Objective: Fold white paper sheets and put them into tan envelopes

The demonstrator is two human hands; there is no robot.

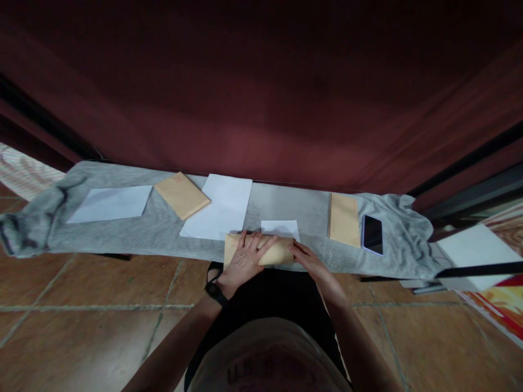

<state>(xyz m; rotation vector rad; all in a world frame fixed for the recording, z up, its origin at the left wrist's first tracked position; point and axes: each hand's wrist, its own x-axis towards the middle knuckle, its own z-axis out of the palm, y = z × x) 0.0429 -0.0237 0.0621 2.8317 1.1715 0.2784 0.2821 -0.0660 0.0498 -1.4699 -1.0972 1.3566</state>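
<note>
A brown paper envelope [281,251] lies at the near edge of the cloth-covered surface, its right part bulging upward. My left hand [245,257] is spread flat across its left half, palm down. At its right end, the fingers of my right hand [311,262] hold the edge; the thumb is hard to make out. A small white paper [280,225] shows just behind the envelope, partly covered by it. Beyond my left hand lies a large white sheet [226,204], with another brown envelope [182,195] overlapping its left side.
A grey cloth [122,234] covers the long narrow surface. A white paper [111,203] rests at the left; a third brown envelope [344,219] and a phone [372,234] lie to the right. A dark red panel [261,109] rises behind. White sheets [478,250] are at far right.
</note>
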